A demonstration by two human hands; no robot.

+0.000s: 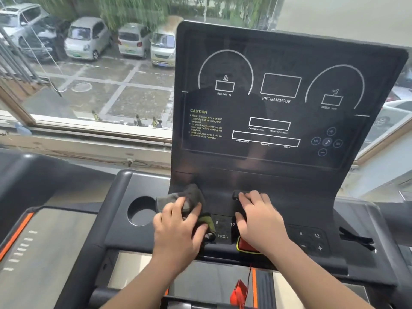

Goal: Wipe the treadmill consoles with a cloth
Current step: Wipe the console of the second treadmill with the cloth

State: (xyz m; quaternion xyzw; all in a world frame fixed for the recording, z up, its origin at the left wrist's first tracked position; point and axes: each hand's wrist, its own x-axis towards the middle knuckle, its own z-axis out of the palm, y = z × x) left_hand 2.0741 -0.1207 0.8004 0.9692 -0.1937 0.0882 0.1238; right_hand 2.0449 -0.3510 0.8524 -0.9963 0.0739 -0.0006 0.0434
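Note:
A black treadmill console (278, 103) stands upright in front of me, with white dial outlines and yellow caution text on its dark screen. At its base, my left hand (178, 228) presses a dark grey cloth (189, 197) flat against the lower left of the button panel, next to the "9", "12" and "PROG" markings. My right hand (258, 217) rests with fingers spread on the middle of the panel, over a small black knob (237, 195) and just above the red safety key (247, 247).
A round cup holder (141, 211) sits left of the cloth. A red clip (239, 294) hangs on a cord below the panel. Another treadmill's deck (44, 253) with orange trim lies to the left. Beyond the console, a window (100, 74) shows parked cars.

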